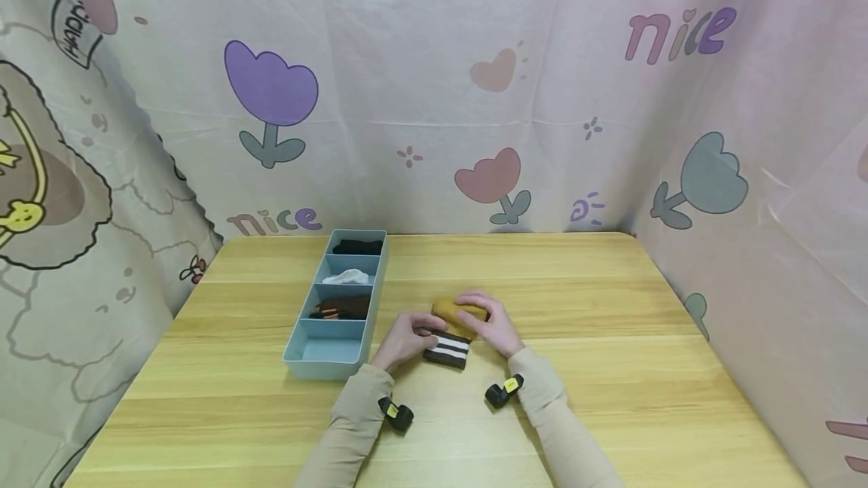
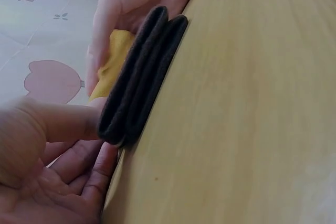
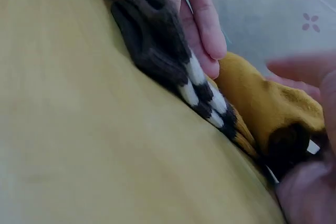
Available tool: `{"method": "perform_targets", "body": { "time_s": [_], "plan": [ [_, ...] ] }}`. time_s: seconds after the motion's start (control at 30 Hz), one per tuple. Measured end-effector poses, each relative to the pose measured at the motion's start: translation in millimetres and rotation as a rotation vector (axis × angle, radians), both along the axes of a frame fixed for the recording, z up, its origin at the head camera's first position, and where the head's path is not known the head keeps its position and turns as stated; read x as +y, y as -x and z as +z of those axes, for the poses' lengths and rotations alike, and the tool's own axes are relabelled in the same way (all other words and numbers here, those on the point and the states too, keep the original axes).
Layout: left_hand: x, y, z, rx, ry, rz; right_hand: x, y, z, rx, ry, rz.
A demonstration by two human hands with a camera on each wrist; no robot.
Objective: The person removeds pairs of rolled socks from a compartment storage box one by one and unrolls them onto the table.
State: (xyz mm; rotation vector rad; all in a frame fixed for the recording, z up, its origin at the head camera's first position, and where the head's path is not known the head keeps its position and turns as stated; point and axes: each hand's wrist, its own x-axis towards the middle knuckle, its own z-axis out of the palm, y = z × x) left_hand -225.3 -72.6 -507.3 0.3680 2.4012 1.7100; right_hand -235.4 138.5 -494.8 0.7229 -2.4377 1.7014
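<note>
A pair of mustard-yellow socks [image 1: 446, 350] with dark brown, white-striped cuffs lies on the table, the yellow part bunched up at the far end. My left hand [image 1: 404, 337] pinches the left side of the cuffs between thumb and fingers. Over the yellow part curls my right hand [image 1: 498, 326], thumb on the near side and fingers on the far side. In the left wrist view the dark cuff openings [image 2: 142, 77] face the camera, two layers together. A dark patch [image 3: 289, 145] on the yellow fabric shows near the right hand in the right wrist view.
A blue-grey box [image 1: 325, 370] with compartments in a row stands left of my left hand. Its rear compartments hold a black cloth item [image 1: 357, 247], a white one [image 1: 347, 277] and a brown one [image 1: 346, 307] with orange stripes. A patterned curtain [image 1: 407, 96] hangs behind the table.
</note>
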Motion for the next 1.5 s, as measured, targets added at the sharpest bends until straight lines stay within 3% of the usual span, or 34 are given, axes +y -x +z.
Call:
{"method": "perform_targets", "body": {
  "time_s": [0.13, 0.23, 0.33, 0.5, 0.63, 1.13, 1.5],
  "plan": [
    [-0.6, -0.6, 1.1, -0.007, 0.000, -0.011, 3.3, 6.2, -11.5, 0.047, -0.058, 0.049],
    [-0.3, -0.7, 1.9, -0.023, 0.001, -0.010, 5.8, 14.6, -25.2, 0.035, -0.073, 0.084],
    [0.4, -0.3, 2.1, -0.034, 0.006, -0.009, 7.0, 18.5, -29.3, 0.005, -0.082, 0.083],
    [1.0, 0.3, 2.0, -0.030, 0.006, -0.013, 5.0, 19.2, -28.7, -0.082, -0.036, -0.005],
    [0.3, 0.3, 2.5, -0.017, -0.010, -0.020, 3.1, 22.3, -27.3, -0.091, -0.049, -0.063],
    [-1.6, 1.2, 0.8, -0.014, -0.014, -0.051, 5.6, 45.2, -19.0, -0.087, -0.153, -0.059],
    [-0.9, 1.0, 1.4, -0.009, -0.010, -0.057, 2.8, 62.1, -19.0, -0.040, -0.073, -0.117]
  ]
}}
